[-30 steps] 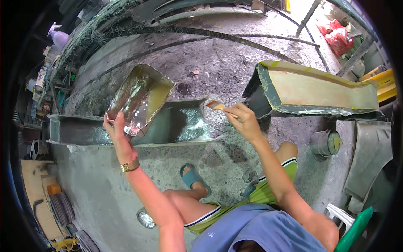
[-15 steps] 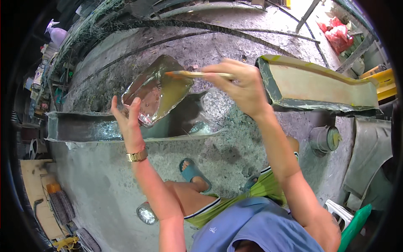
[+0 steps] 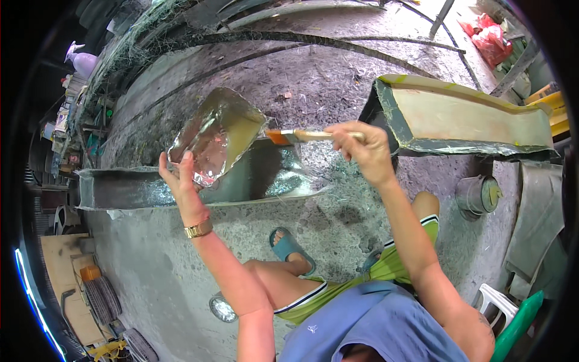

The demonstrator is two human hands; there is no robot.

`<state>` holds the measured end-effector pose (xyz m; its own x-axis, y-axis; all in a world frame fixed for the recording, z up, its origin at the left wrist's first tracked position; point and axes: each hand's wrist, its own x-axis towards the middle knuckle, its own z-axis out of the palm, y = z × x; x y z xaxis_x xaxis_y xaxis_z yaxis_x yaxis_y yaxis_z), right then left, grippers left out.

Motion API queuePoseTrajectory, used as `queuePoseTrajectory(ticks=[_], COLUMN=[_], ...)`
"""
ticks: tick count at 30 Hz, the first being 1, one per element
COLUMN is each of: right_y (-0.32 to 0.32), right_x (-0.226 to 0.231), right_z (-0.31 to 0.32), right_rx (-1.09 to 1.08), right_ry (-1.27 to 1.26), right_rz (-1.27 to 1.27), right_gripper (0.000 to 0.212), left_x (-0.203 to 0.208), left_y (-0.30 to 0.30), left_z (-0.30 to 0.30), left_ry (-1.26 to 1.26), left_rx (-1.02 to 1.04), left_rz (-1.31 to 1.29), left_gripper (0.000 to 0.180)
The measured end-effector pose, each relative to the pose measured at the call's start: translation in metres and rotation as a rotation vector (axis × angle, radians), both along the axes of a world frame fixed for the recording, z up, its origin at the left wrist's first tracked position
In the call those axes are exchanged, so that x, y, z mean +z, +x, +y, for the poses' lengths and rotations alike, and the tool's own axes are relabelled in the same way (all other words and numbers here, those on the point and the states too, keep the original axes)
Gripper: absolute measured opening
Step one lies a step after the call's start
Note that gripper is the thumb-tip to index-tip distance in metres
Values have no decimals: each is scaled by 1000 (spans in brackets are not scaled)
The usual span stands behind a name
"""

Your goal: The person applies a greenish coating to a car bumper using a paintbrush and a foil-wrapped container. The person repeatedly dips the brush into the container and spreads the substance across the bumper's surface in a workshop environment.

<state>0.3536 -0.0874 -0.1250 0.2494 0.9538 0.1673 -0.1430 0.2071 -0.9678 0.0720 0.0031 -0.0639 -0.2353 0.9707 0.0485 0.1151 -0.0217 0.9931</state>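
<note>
My left hand (image 3: 181,181) holds up a shiny, angular open container (image 3: 241,123) by its near-left rim, thumb and fingers gripping the edge. The container is tilted, and pinkish and yellowish patches show inside it. A paintbrush (image 3: 310,136) with a pale handle and orange bristles is pinched in my right hand (image 3: 363,151). Its bristles point left and are at the container's right edge; whether they touch it I cannot tell. Below both lies a long, dark, trough-shaped piece (image 3: 120,190) with wet-looking shiny patches, partly hidden by the container.
A cream-faced, dark-edged moulded piece (image 3: 470,114) stands at the right. Nearer are a metal bucket (image 3: 476,196) and, by my left leg, a round can (image 3: 223,308). A curved dark strip (image 3: 313,42) arches across the back. Small wheels (image 3: 102,295) lie at the lower left.
The brush has come out of the container, moving right and slightly down with my right hand. My left hand still holds the container at about the same place.
</note>
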Motion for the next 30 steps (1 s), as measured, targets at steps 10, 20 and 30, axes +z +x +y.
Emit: queuePoseTrajectory(ticks=[10, 20, 30], right_y=[-10, -18, -7], right_x=[-130, -157, -168], right_z=[-6, -14, -43], right_rx=[-93, -101, 39], right_ry=[-105, -107, -203], right_rz=[257, 227, 122], right_gripper=[21, 26, 21], left_x=[-6, -1, 1], left_y=[-27, -37, -31], left_z=[7, 1, -4], left_ry=[126, 116, 104], left_rx=[-95, -149, -126], left_rz=[-50, -272, -283], left_gripper=[37, 33, 35])
